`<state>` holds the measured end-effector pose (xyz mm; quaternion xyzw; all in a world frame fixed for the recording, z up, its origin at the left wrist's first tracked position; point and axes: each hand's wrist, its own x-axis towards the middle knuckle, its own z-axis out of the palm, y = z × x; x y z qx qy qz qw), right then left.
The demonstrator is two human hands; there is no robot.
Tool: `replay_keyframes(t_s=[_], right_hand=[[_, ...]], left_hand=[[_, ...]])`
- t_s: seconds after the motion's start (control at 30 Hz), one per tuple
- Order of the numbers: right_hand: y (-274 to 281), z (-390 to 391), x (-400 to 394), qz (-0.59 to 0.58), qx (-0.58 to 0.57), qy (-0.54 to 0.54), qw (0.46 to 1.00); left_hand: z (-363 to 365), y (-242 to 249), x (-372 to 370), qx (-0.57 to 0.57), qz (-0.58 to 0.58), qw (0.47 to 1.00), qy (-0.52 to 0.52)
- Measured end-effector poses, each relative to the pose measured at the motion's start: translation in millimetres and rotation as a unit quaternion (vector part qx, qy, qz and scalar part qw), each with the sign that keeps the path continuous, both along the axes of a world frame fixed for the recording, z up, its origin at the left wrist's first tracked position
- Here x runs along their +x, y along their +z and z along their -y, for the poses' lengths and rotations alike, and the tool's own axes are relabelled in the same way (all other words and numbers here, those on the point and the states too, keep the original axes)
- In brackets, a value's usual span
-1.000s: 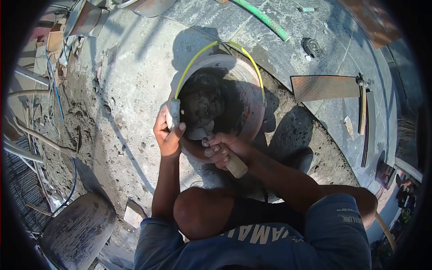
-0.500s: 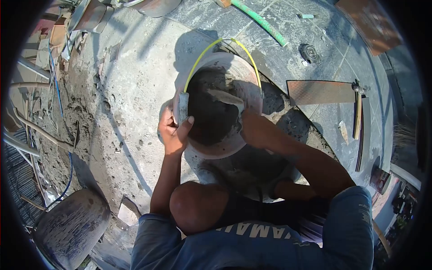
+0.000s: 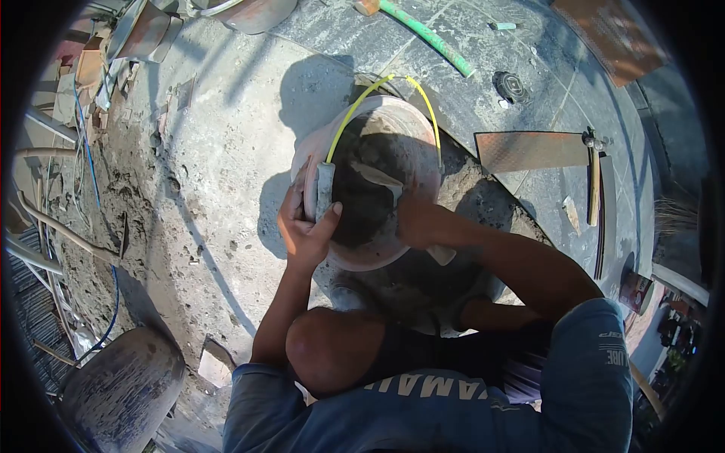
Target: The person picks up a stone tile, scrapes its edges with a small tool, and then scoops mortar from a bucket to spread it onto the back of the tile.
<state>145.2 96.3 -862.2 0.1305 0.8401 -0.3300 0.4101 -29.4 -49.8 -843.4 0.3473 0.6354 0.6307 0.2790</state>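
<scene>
A pale, dirt-stained bucket [image 3: 424, 140] rests on the ground in front of my knees, slightly tilted. Dark wet mortar [image 3: 362, 215] lies inside it. My left hand [image 3: 306, 226] grips the bucket's left rim, thumb over the grey grip [image 3: 325, 189] of its yellow handle [image 3: 355, 106]. In my right hand [image 3: 423, 220], closed at the bucket's near right side, is a trowel [image 3: 377, 176]. Its blade reaches over the mortar, and the handle's end sticks out below my fist. The blade's tip appears to touch the mortar.
Dark tiles on the right carry a hammer [image 3: 594, 181], a rust-coloured sheet [image 3: 529, 152] and a green hose-like piece [image 3: 427, 36]. A dirty upturned pan or seat-like piece [image 3: 124, 392] lies at lower left. Sticks and a blue cord [image 3: 89, 162] line the left side.
The bucket has tipped, showing more of its left outer wall, and my left hand has moved with it. The trowel has turned a little; its handle end now shows below my right fist.
</scene>
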Motion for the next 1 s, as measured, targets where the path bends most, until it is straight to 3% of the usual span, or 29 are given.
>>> replay_keyframes(t_s=[0.1, 0.17, 0.3, 0.37, 0.4, 0.47, 0.57, 0.63, 0.73, 0.8, 0.83, 0.9, 0.93, 1.0], right_hand=[[16, 34, 13, -0.093, 0.024, -0.066, 0.993], [71, 9, 3, 0.080, -0.067, -0.046, 0.993], [70, -28, 11, 0.029, -0.073, -0.035, 0.996], [56, -38, -8, 0.063, -0.083, -0.189, 0.977], [41, -25, -15, 0.061, -0.077, -0.189, 0.977], [7, 14, -26, -0.078, 0.106, 0.021, 0.991], [25, 28, -8, -0.010, 0.023, -0.033, 0.999], [52, -10, -3, 0.082, -0.067, -0.029, 0.994], [77, -38, 21, 0.017, 0.025, -0.101, 0.994], [59, -51, 42, -0.060, 0.073, 0.072, 0.993], [45, -47, 48, -0.059, 0.074, 0.073, 0.993], [20, -31, 58, 0.120, -0.078, -0.081, 0.986], [24, -19, 52, 0.120, -0.079, -0.079, 0.986], [35, 5, 22, 0.190, -0.192, -0.327, 0.906]], left_hand=[[6, 5, 5, -0.004, 0.035, 0.999, 0.008], [2, 6, 3, 0.008, 0.059, 0.998, 0.010], [6, 3, -1, -0.006, 0.068, 0.997, 0.025], [9, 2, 2, -0.008, 0.087, 0.996, 0.018], [9, -3, 4, 0.013, 0.063, 0.998, 0.005], [7, -3, -2, 0.027, 0.080, 0.996, 0.002], [14, 3, -7, 0.005, 0.077, 0.997, 0.002], [18, 1, -3, 0.006, 0.089, 0.996, 0.002], [22, -7, -5, 0.019, 0.039, 0.998, -0.049], [21, -6, -6, 0.022, 0.053, 0.997, -0.046], [21, -6, -7, 0.025, 0.062, 0.997, -0.043], [22, -7, -9, 0.024, 0.063, 0.997, -0.038], [24, -8, -10, 0.021, 0.064, 0.997, -0.035], [25, -17, -9, 0.037, 0.049, 0.998, -0.028]])
